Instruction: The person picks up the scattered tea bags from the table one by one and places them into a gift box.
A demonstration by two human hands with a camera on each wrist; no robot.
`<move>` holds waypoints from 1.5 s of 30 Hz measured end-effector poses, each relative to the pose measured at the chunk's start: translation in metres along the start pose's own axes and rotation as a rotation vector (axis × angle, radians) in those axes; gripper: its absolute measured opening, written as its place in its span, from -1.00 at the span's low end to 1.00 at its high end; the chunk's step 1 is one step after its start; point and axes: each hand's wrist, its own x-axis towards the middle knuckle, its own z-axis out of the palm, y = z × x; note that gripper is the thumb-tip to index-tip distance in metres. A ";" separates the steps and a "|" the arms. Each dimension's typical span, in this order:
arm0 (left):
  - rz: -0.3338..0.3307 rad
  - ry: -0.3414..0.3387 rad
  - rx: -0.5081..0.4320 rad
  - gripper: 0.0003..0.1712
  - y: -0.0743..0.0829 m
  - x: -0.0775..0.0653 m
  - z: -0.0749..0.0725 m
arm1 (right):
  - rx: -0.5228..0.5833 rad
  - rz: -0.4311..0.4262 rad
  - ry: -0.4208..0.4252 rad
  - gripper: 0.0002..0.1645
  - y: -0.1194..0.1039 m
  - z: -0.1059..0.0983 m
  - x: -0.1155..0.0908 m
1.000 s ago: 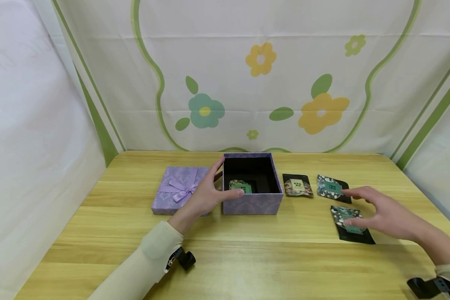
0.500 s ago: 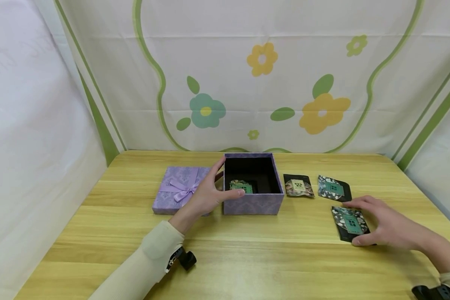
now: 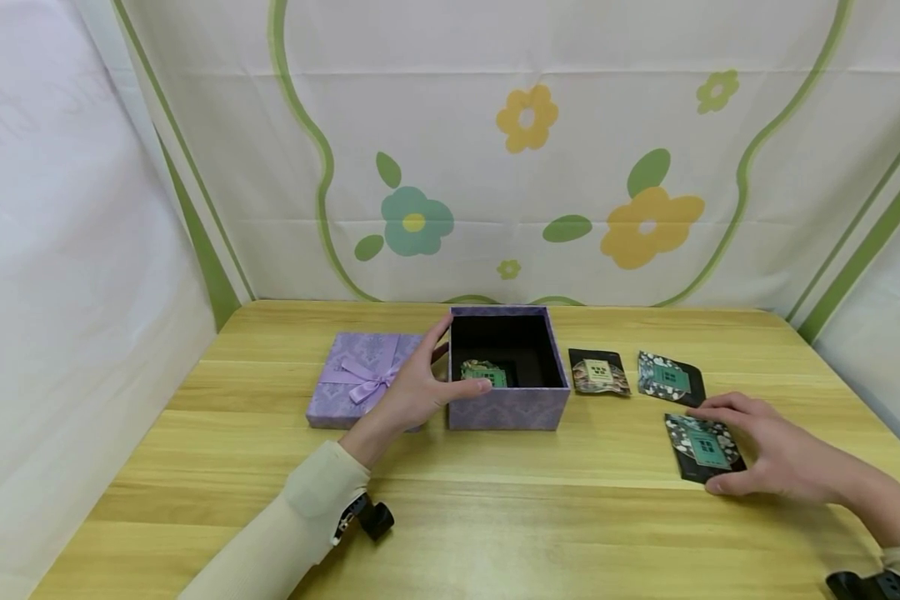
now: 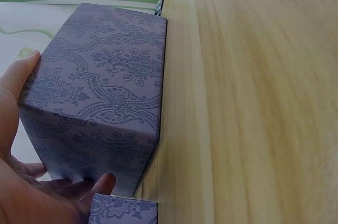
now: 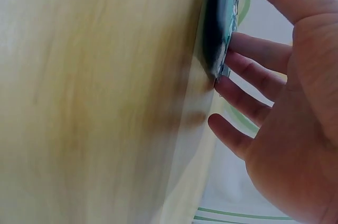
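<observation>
A purple patterned gift box (image 3: pixel 506 410) stands lidless on the table. My left hand (image 3: pixel 418 390) holds its near left corner, fingers along the left wall and thumb over the front rim. In the left wrist view, the fingers press the box's side (image 4: pixel 95 150). A sachet with a green label (image 3: pixel 491 375) lies inside. At the right, my right hand (image 3: pixel 761 454) pinches a black floral sachet with a green label (image 3: pixel 707 447), thumb at the near edge and index finger at the far one. The right wrist view shows the other fingers (image 5: pixel 237 100) beside or touching that sachet (image 5: pixel 219 28).
Left of the box lies its purple lid (image 3: pixel 356 379) with a ribbon bow. Right of the box are a sachet with a cream label (image 3: pixel 598 372) and another green-labelled sachet (image 3: pixel 669 377). A flower-printed curtain (image 3: pixel 525 192) hangs behind the wooden table (image 3: pixel 495 517).
My right hand has moved down and nearer, from hovering over the two right sachets to pinching the near one. The left hand stays on the box.
</observation>
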 end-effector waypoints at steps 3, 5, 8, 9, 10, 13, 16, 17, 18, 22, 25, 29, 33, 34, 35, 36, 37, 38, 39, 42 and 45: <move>-0.002 0.000 0.005 0.32 0.000 0.000 0.000 | -0.017 -0.001 -0.001 0.05 -0.002 -0.001 0.001; -0.002 0.001 0.008 0.32 -0.001 0.000 0.000 | -0.013 -0.001 0.007 0.03 -0.003 -0.002 0.002; -0.001 0.000 0.010 0.32 0.000 -0.001 0.000 | 0.025 -0.003 0.018 0.02 -0.007 -0.004 0.003; -0.001 0.000 0.010 0.32 0.000 -0.001 0.000 | 0.040 0.002 0.021 0.03 -0.008 -0.004 0.003; 0.000 0.000 0.008 0.33 0.000 -0.001 0.000 | 0.051 0.005 0.021 0.03 -0.009 -0.005 0.004; 0.003 0.000 0.004 0.33 0.000 -0.001 0.000 | 0.068 0.015 0.020 0.03 -0.013 -0.007 0.008; 0.001 0.001 -0.001 0.33 0.000 -0.001 0.000 | 0.073 0.010 0.019 0.01 -0.018 -0.011 0.013; 0.000 0.001 -0.003 0.33 0.000 0.000 0.000 | 0.075 0.013 0.024 0.01 -0.020 -0.013 0.016; -0.002 0.000 -0.005 0.33 0.000 0.000 0.000 | 0.080 0.008 0.025 0.01 -0.023 -0.015 0.017; -0.008 -0.003 0.000 0.33 0.000 -0.001 -0.001 | 0.100 -0.005 0.045 0.00 -0.037 -0.021 0.025; -0.011 0.000 0.007 0.33 0.001 0.000 -0.001 | 0.110 -0.022 0.061 0.00 -0.048 -0.024 0.031; -0.014 0.004 0.005 0.33 0.000 0.000 0.000 | 0.100 -0.059 0.072 -0.01 -0.062 -0.028 0.044; -0.017 0.006 0.008 0.33 -0.001 -0.002 0.000 | 0.088 -0.106 0.073 -0.02 -0.075 -0.033 0.059; -0.018 0.007 0.008 0.33 -0.001 -0.002 0.000 | 0.088 -0.118 0.075 -0.02 -0.077 -0.035 0.063; -0.018 0.007 0.009 0.33 -0.001 -0.002 -0.001 | 0.086 -0.130 0.075 -0.03 -0.080 -0.037 0.067; -0.019 0.008 0.008 0.33 -0.001 -0.002 -0.001 | 0.087 -0.139 0.075 -0.03 -0.082 -0.039 0.070; -0.019 0.009 0.008 0.33 -0.001 -0.002 -0.001 | 0.086 -0.149 0.075 -0.03 -0.085 -0.041 0.074; -0.018 0.009 0.008 0.33 0.000 -0.002 -0.001 | 0.087 -0.152 0.073 -0.04 -0.087 -0.043 0.078; -0.018 0.010 0.008 0.33 0.000 -0.002 -0.001 | 0.088 -0.158 0.072 -0.04 -0.089 -0.044 0.081; -0.013 0.007 0.006 0.33 0.000 -0.002 -0.001 | 0.089 -0.165 0.070 -0.05 -0.095 -0.049 0.091; -0.007 0.003 0.006 0.32 0.000 -0.001 0.000 | 0.096 -0.171 0.067 -0.06 -0.101 -0.051 0.098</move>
